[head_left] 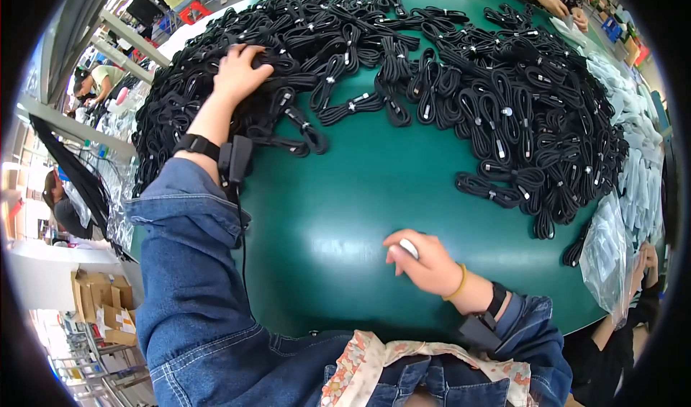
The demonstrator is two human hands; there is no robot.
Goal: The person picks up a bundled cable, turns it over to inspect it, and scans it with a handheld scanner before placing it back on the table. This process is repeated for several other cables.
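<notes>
At the far left, open brown cardboard boxes (106,299) stand off the desk. The person's left hand (241,74) lies on the left part of a wide heap of black cables (394,58), coiled and bound; it is half open, fingers bent and thumb well apart, with nothing visible between thumb and forefinger. The heap arcs along the far edge and down the right side of the smooth green desk (338,191), leaving its near middle bare. There the right hand (423,263) hovers, curled closed, with a small white rounded object (409,248) pinched between thumb and fingers. Toward the upper right, another person's hands (565,11) are at the far edge. At the right edge lie a clear plastic bag (603,252) and, beyond it, pale translucent bags (640,166).
</notes>
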